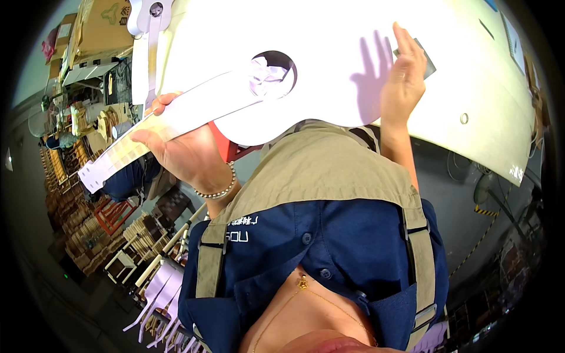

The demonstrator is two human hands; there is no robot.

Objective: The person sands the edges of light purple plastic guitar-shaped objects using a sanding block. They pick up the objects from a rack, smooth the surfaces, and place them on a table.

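A pale lavender-white guitar (241,126) lies across my front, its body at the table's near edge and its headstock pointing to the lower left. My left hand (188,150) is closed round the neck near the headstock, thumb on one side and fingertips showing over the far edge. Crumpled pale paper (268,79) fills part of the sound hole. Held over the body's right end, my right hand (405,82) is seen edge-on, fingers stretched out; its shadow shows spread fingers. Behind those fingers is a small grey flat piece (429,59). Glare washes out much of the body's outline.
Another lavender guitar (154,35) lies at the table's upper left. A small ring (464,118) sits on the white table (494,138) at right. Cardboard boxes (103,29) and racks of wooden parts (88,235) stand left; lavender guitar parts (162,291) hang lower left.
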